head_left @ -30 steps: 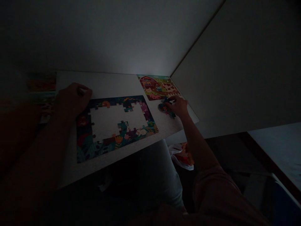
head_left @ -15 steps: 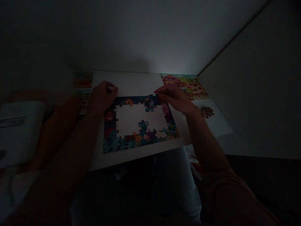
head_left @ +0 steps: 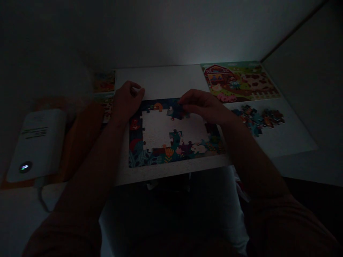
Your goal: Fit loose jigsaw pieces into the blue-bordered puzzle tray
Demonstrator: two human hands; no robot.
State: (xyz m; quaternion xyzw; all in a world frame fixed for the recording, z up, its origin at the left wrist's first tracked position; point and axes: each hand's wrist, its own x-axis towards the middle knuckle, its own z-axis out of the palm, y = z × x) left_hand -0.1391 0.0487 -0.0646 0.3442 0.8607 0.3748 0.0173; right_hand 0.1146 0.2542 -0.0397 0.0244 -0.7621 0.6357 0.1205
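Note:
My right hand pinches a dark blue puzzle piece above the top edge of the white middle of a jigsaw puzzle. The puzzle's colourful garden border is partly assembled, with a white rabbit along the lower edge. My left hand rests curled by the puzzle's top left corner, on the white board, and nothing shows in its fingers. A heap of loose puzzle pieces lies to the right, beyond my right hand.
A farm picture card lies at the far right of the board. Further picture cards stand at the left, by an orange object under a white device with a small light. My legs lie below the board's front edge.
My right hand has moved left from the loose pieces to above the puzzle, carrying the dark blue piece. The view has levelled and moved closer, and the left hand has barely moved.

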